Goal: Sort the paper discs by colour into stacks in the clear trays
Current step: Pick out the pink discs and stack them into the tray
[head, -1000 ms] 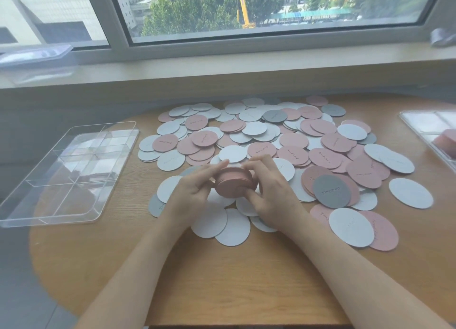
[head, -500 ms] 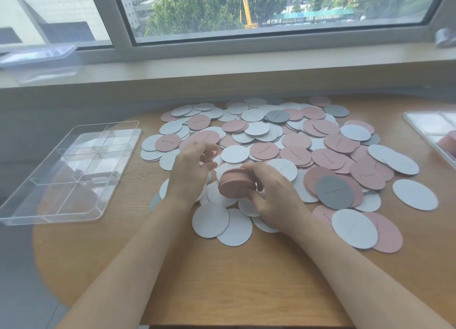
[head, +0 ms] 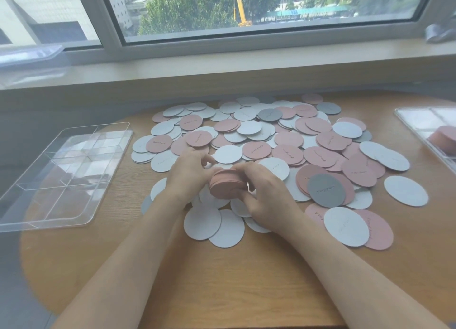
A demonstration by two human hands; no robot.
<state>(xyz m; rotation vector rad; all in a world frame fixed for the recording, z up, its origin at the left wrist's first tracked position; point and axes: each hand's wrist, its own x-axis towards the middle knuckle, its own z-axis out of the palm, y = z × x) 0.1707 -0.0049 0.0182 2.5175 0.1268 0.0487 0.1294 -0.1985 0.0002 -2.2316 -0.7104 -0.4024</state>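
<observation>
Both hands, left and right, are clamping their grip around the pink stack over the near pile on the desk. Squeezing unevenly risks fanning discs; the left tray is sitting well apart.

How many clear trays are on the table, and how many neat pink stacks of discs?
Clear trays: 2, left tray, right tray
Neat pink stacks: 2, held stack between left hand and right hand, tray stack in the right tray
Total: 4
</observation>
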